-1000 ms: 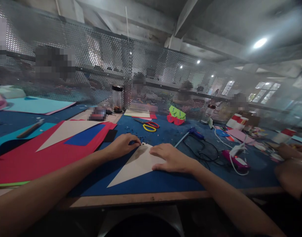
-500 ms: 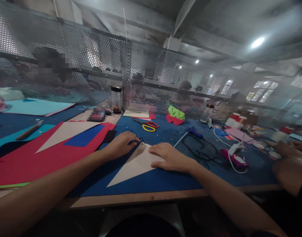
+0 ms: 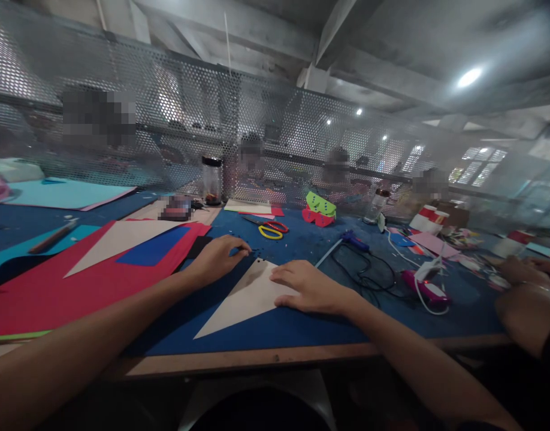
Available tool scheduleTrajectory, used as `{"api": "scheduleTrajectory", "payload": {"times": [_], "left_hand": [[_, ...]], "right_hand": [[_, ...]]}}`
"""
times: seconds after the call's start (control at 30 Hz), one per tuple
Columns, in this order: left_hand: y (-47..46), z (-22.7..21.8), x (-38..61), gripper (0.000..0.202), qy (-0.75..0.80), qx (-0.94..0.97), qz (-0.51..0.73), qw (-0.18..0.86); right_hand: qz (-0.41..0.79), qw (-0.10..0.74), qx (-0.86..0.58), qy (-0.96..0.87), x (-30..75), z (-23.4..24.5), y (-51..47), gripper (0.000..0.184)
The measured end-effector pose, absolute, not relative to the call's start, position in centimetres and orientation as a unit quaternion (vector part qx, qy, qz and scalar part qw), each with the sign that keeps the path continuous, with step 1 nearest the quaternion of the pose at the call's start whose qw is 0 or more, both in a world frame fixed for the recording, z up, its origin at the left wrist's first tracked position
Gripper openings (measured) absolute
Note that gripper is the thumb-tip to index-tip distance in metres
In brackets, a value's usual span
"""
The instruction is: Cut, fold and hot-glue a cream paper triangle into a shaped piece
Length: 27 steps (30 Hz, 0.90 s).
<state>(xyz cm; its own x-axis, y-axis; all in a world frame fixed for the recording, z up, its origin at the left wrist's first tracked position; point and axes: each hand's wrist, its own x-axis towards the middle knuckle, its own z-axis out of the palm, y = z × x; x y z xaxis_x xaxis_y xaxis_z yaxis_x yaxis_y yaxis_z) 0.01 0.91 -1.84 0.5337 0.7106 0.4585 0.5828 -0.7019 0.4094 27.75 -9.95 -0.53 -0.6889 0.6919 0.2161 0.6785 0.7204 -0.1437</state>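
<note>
A white triangular sheet (image 3: 239, 299) lies flat on the blue table mat, its long point toward the near left. Small dark dots show at its far corner. My right hand (image 3: 311, 288) rests on the sheet's right part, palm down with fingers spread. My left hand (image 3: 218, 258) hovers just beyond the sheet's left edge, fingers curled and thumb brought close to them. Whatever is between those fingertips is too small to make out. Small dark bits (image 3: 256, 251) are scattered on the mat by the left fingertips.
Red sheets (image 3: 99, 299) with another white triangle (image 3: 117, 242) and a blue piece (image 3: 153, 248) lie left. Scissors (image 3: 271, 230), a green-and-red paper piece (image 3: 320, 211), a glue gun (image 3: 356, 241) and a power strip (image 3: 425, 288) lie beyond. Another person's hand (image 3: 522, 275) is at right.
My left hand has drawn back slightly to the left, away from the sheet's far corner, with its fingers more curled. The right hand and the white sheet stay almost in place.
</note>
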Motion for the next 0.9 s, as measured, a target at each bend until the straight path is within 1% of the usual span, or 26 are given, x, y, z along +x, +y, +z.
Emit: {"api": "scheduleTrajectory", "payload": {"times": [0.27, 0.47, 0.6, 0.7, 0.8, 0.9], "left_hand": [[0.8, -1.9, 0.0, 0.028, 0.365, 0.870, 0.306, 0.129], [0.1, -2.1, 0.4, 0.027, 0.318, 0.890, 0.281, 0.164], [-0.7, -2.0, 0.7, 0.024, 0.276, 0.909, 0.254, 0.181], [-1.3, -1.7, 0.8, 0.027, 0.252, 0.921, 0.236, 0.180], [-1.6, -1.5, 0.7, 0.030, 0.243, 0.928, 0.224, 0.175], [-1.5, -1.5, 0.8, 0.027, 0.255, 0.926, 0.219, 0.171]], "right_hand": [[0.027, 0.125, -0.400, -0.908, 27.3, -0.6, -9.9, 0.050], [0.011, 0.128, -0.411, -0.902, 27.3, -1.4, -9.4, 0.053], [-0.002, 0.138, -0.412, -0.901, 27.3, -2.1, -8.9, 0.053], [-0.015, 0.148, -0.411, -0.899, 27.2, -2.5, -8.5, 0.052], [-0.021, 0.159, -0.410, -0.898, 27.1, -2.7, -8.2, 0.048], [-0.022, 0.171, -0.412, -0.895, 27.1, -2.6, -8.2, 0.040]]}}
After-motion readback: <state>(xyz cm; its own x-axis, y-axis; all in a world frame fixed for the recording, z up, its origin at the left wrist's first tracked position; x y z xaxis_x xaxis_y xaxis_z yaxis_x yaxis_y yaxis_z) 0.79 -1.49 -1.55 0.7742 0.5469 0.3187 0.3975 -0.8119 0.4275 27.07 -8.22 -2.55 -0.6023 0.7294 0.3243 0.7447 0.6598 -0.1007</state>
